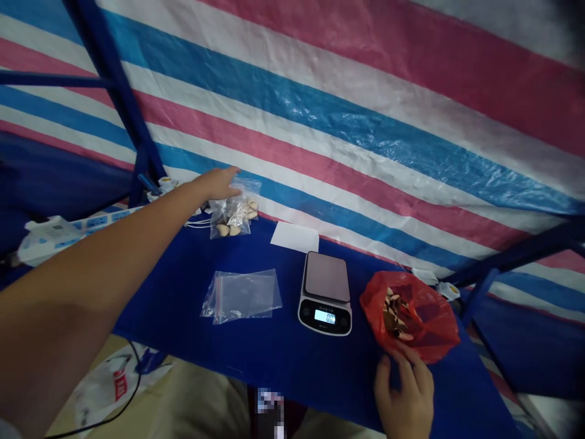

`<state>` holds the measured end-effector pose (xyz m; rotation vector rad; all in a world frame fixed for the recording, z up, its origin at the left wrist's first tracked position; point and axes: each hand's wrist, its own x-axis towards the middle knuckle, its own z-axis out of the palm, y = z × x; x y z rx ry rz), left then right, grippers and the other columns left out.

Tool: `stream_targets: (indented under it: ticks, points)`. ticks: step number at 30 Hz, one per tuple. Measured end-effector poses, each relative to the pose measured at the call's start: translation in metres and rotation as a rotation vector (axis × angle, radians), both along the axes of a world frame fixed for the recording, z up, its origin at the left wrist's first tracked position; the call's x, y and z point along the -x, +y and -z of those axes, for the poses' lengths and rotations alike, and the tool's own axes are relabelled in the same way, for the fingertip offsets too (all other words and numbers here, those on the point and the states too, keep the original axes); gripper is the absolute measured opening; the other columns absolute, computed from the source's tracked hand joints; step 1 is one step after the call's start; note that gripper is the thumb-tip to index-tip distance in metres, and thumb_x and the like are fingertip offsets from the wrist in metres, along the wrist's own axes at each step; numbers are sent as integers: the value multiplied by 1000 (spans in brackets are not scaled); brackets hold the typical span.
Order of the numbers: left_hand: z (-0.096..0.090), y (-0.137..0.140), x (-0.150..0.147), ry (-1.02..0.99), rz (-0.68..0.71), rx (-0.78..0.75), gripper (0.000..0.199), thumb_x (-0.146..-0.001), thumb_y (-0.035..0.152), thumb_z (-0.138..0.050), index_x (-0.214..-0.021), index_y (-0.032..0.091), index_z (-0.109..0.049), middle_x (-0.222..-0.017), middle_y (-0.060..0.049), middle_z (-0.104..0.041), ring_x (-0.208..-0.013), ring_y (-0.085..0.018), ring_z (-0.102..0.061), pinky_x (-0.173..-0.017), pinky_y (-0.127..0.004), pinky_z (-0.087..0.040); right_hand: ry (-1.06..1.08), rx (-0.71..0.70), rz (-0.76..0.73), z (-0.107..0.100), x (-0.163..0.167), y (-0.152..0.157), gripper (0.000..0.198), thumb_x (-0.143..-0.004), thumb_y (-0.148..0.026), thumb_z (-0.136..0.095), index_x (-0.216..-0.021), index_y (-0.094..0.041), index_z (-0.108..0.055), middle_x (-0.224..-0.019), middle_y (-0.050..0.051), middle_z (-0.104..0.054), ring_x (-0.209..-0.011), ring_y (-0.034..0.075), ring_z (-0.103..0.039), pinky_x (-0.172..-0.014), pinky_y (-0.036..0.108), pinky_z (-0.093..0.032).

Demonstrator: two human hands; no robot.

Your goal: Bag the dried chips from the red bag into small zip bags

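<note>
My left hand (223, 184) reaches to the back of the table, fingers apart, just over clear zip bags (231, 216) holding pale slices. It grips nothing that I can see, though its underside is hidden. My right hand (406, 390) is at the near edge of a red plastic bag (436, 338), fingers extended and fingertips against the rim. Inside the open bag lie dark-edged dried slices (397, 317), whose kind I cannot tell. Between the hands stands a digital kitchen scale (326, 280) with a bare platform, reading 0.0. Flat zip bags (249, 296) lie left of it.
White paper (295, 236) lies behind the scale on the blue table (292, 366). White cables (198, 223) and power strips (98, 222) are at the left. A striped tarp (320, 140) hangs behind, with blue frame poles (109, 79) at the sides. A plastic bag (109, 384) is on the floor.
</note>
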<state>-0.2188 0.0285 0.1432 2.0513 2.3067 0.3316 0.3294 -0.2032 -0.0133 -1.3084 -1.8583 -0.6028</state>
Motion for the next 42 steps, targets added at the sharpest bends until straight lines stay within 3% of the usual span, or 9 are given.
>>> stream_targets:
  ticks: [4, 9, 16, 20, 24, 27, 32, 38, 42]
  points:
    - [-6, 17, -18, -4, 22, 55, 86, -82, 51, -78, -148, 6, -45, -115, -6, -71, -88, -13, -45, -80, -23, -29, 1, 12, -11, -1, 1, -1, 14, -97, -24, -59, -99, -14, -68, -108, 18, -67, -99, 29, -63, -89, 46, -52]
    - [-6, 19, -37, -10, 15, 32, 44, -94, 46, -65, -112, 5, -68, -93, 0, -71, -85, -11, -44, -86, -24, -33, 37, 16, 14, -3, 4, -2, 10, -95, -21, -61, -98, -14, -68, -108, 17, -68, -98, 27, -64, -89, 43, -52]
    - [-38, -26, -85, 54, 198, -163, 41, -95, 47, -56, -102, 10, -73, -96, -6, -68, -113, -24, -56, -105, -36, -34, 171, 1, 82, -3, 4, -14, 41, -92, -30, -67, -127, -9, -59, -118, 25, -66, -116, 38, -62, -97, 57, -49]
    - [-79, -80, -157, 53, 448, -262, 38, -95, 46, -56, -95, 12, -73, -87, -7, -67, -99, -25, -63, -93, -39, -40, 623, 125, -85, -22, 28, -23, 54, -90, -35, -70, -137, -13, -53, -126, 23, -63, -114, 34, -63, -98, 56, -49]
    - [-96, -129, -247, -110, 807, -269, 30, -94, 42, -60, -84, 16, -72, -77, -4, -66, -79, -18, -62, -78, -33, -40, 1280, 550, -543, -62, 59, -26, 65, -94, -53, -61, -152, -31, -41, -151, 17, -51, -134, 35, -55, -102, 62, -47]
    - [-84, -152, -304, -222, 992, -211, 27, -95, 36, -59, -78, 17, -69, -72, -5, -66, -69, -16, -59, -65, -32, -36, 1513, 715, -667, -78, 61, -34, 67, -95, -73, -39, -152, -37, -46, -154, 11, -51, -134, 36, -56, -105, 67, -43]
    - [-44, -165, -362, -457, 1032, -179, 26, -97, 35, -55, -77, 21, -64, -69, -7, -66, -65, -17, -59, -59, -36, -35, 1732, 677, -538, -63, 36, -55, 70, -96, -74, -33, -152, -35, -50, -133, 12, -68, -120, 35, -66, -105, 66, -45]
    - [-15, -160, -381, -733, 1001, -141, 15, -93, 34, -58, -90, 21, -62, -68, -1, -64, -62, -14, -57, -60, -32, -35, 1913, 767, -367, -51, 16, -60, 53, -97, -65, -46, -136, -33, -66, -114, 8, -76, -112, 32, -70, -105, 64, -47]
    - [-14, -153, -386, -855, 948, -148, 14, -93, 31, -60, -86, 19, -62, -67, 0, -64, -62, -12, -56, -63, -29, -37, 1810, 777, -444, -52, 15, -60, 73, -94, -78, -33, -141, -29, -62, -124, 13, -72, -117, 35, -68, -103, 65, -48]
